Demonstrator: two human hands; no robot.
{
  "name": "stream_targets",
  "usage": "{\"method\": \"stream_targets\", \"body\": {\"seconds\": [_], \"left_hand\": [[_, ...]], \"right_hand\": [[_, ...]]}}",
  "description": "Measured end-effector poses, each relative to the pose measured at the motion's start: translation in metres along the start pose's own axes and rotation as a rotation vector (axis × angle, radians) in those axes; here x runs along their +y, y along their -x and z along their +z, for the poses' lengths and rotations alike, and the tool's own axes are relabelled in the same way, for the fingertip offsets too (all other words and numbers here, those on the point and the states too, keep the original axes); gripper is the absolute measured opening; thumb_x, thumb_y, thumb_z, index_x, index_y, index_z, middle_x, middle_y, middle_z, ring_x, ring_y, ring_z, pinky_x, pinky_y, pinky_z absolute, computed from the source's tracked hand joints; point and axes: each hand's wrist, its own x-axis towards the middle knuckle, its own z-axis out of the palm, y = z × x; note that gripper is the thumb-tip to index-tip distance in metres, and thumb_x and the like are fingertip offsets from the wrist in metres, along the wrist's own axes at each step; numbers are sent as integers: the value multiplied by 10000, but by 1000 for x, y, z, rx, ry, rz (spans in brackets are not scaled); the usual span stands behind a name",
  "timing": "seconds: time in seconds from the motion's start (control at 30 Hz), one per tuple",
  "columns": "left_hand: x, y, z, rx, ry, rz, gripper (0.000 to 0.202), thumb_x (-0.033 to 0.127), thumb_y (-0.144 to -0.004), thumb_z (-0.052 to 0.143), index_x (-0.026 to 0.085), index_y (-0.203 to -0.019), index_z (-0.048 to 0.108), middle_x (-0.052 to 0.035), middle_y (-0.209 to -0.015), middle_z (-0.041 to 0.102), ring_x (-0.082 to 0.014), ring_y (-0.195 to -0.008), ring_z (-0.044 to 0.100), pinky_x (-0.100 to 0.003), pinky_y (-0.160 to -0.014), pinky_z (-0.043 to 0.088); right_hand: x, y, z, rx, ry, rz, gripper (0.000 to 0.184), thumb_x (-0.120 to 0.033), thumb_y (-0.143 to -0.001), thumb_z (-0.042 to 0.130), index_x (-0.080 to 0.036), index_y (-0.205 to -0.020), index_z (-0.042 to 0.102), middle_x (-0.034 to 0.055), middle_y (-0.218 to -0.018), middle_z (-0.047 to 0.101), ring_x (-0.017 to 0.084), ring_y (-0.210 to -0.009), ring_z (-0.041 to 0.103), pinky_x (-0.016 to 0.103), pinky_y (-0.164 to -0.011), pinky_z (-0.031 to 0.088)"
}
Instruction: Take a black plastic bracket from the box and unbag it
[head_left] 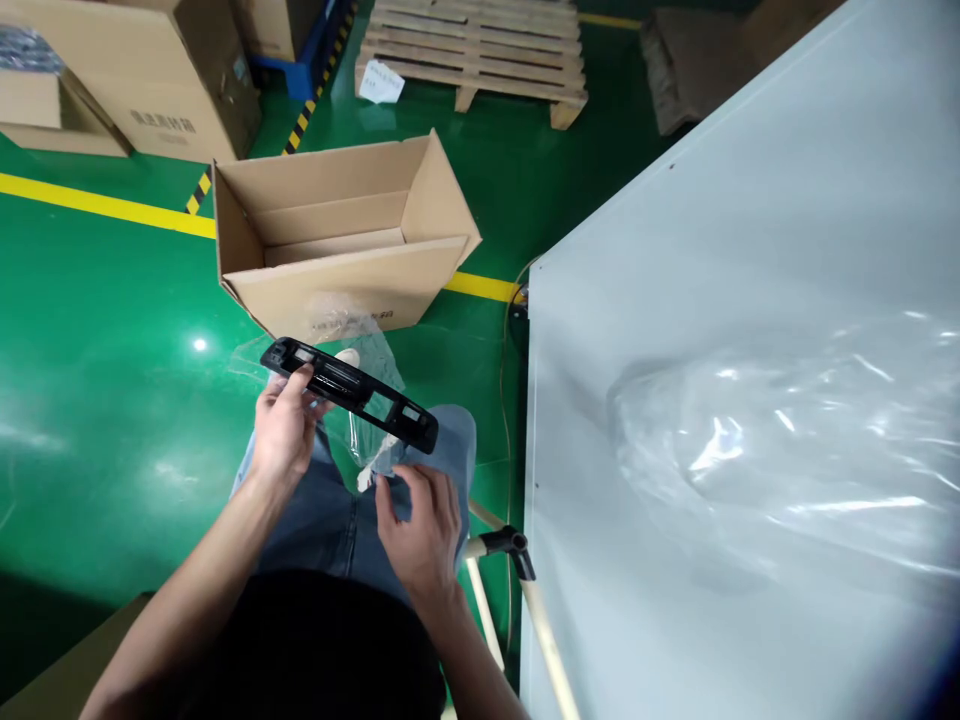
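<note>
My left hand (283, 428) grips the left end of a long black plastic part (349, 392) with several rectangular cut-outs, held level over my lap. My right hand (420, 525) sits just below the part's right end, fingers pinched on a clear plastic bag (365, 450) that hangs beneath the part. I sit in blue jeans (341, 525) beside a pale table.
An open cardboard box (337, 235) lies on the green floor ahead. More boxes (150, 80) stand at the far left, a wooden pallet (472, 50) at the back. The pale table (675, 350) on my right carries a heap of clear plastic film (795, 440). A pipe frame (510, 560) runs by my knee.
</note>
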Motion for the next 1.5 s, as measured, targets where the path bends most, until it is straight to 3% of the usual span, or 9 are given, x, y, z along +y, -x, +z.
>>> {"method": "stream_targets", "body": {"seconds": [0.17,0.23,0.6,0.77,0.9,1.07,1.17,1.33,1.5], "left_hand": [[-1,11,-2,13,11,35,389,422,-692,894,217,-945,682,13,-914,743,-137,-745,688,-255,-722,545],[-2,17,-2,8,14,42,383,425,-710,888,218,-962,688,14,-909,745,-135,-752,695,-246,-715,543],[-4,20,-7,1,34,66,295,374,-728,901,256,-920,711,19,-966,753,-160,-849,703,-265,-761,565],[-5,6,-12,66,67,45,355,368,-679,918,210,-915,704,-3,-913,745,-157,-794,696,-256,-720,559],[-9,-14,-20,120,94,-35,359,328,-651,920,165,-870,688,-20,-852,745,-168,-741,705,-288,-715,575],[-13,-24,-26,70,104,-138,353,304,-652,930,146,-885,716,-31,-850,759,-156,-733,709,-255,-699,560],[-9,-20,-23,-11,70,-65,404,387,-653,953,156,-874,706,-25,-853,747,-145,-729,689,-252,-702,552],[1,-6,-17,-197,-109,128,414,480,-745,915,190,-986,747,-31,-906,733,-162,-798,677,-249,-702,539],[17,19,-6,-531,-332,293,283,425,-914,782,205,-1088,744,-62,-1011,749,-200,-936,686,-288,-840,556]], "right_hand": [[-3,-7,17,-46,-606,784,440,-605,-857,760,-224,-996,588,29,-860,685,192,-738,684,347,-685,611],[-5,-13,25,-18,-745,974,528,-660,-798,785,-229,-1022,576,43,-951,694,211,-804,709,359,-692,626],[5,-16,25,-50,-917,970,357,-475,-765,829,-192,-956,723,-7,-755,687,149,-659,624,304,-654,527],[18,-9,12,-41,-752,699,283,-468,-838,802,-197,-919,798,6,-683,696,135,-589,581,269,-550,496],[27,-6,-5,-29,-532,176,123,-303,-946,732,-235,-891,819,47,-877,815,165,-719,732,283,-651,614],[27,-9,-26,-55,-267,-403,250,-63,-932,713,-263,-1039,818,2,-929,849,132,-696,772,253,-691,644],[33,-9,-35,-35,-165,-491,265,-81,-883,781,-262,-1075,801,9,-940,854,149,-683,782,270,-633,639],[43,-25,-45,172,-152,-389,343,-85,-876,754,-265,-1168,771,44,-941,846,197,-685,787,331,-627,661],[1,-91,-60,195,-161,-502,205,-109,-889,766,-229,-1055,769,45,-913,819,181,-761,766,318,-697,653]]}}
